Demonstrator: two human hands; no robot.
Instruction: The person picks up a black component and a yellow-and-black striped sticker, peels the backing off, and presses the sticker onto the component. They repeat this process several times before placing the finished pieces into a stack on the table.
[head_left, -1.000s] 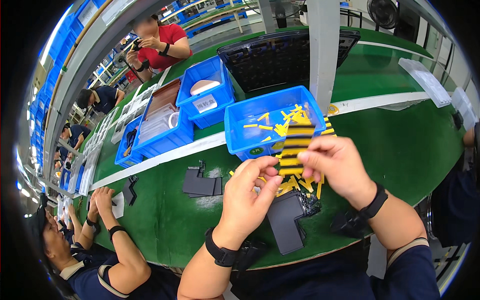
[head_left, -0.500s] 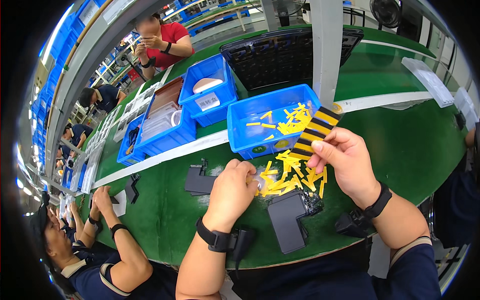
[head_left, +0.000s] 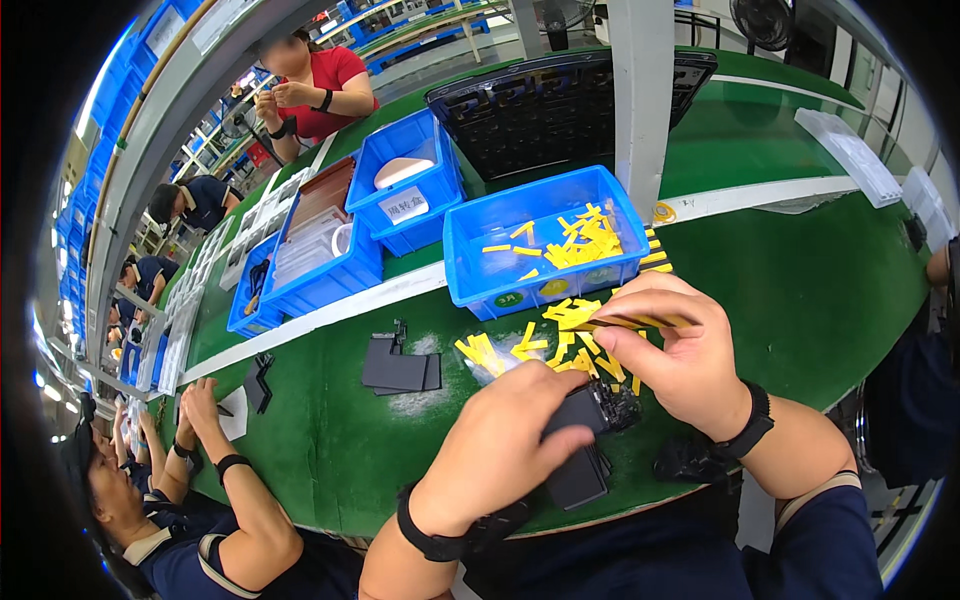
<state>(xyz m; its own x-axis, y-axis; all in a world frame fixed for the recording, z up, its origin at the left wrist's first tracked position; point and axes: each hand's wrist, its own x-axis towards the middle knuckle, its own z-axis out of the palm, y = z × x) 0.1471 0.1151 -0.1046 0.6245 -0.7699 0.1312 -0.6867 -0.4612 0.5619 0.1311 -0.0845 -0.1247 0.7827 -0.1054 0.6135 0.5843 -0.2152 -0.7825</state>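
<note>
My right hand (head_left: 680, 365) is closed on a black sheet with yellow strips (head_left: 655, 320), now turned nearly edge-on, above a pile of loose yellow strips. At the front of the table lies a stack of black L-shaped parts (head_left: 580, 480). Over this stack reaches my left hand (head_left: 505, 440), thumb and index finger stretched apart around the top part; whether it touches that part I cannot tell. Yellow strips (head_left: 480, 355) lie beyond my left hand. Another small stack of black L-shaped parts (head_left: 400, 368) rests farther left.
A blue bin (head_left: 470, 275) with yellow strips stands behind the pile. More blue bins (head_left: 405, 235) are at back left, a black crate (head_left: 530, 125) behind. A grey post (head_left: 640, 110) rises beyond the bin. A co-worker (head_left: 235, 470) sits at left; another person (head_left: 335, 85) stands across.
My left hand has moved from the yellow strips toward me, over the front stack of black parts. My right hand has lowered and tilted the striped sheet.
</note>
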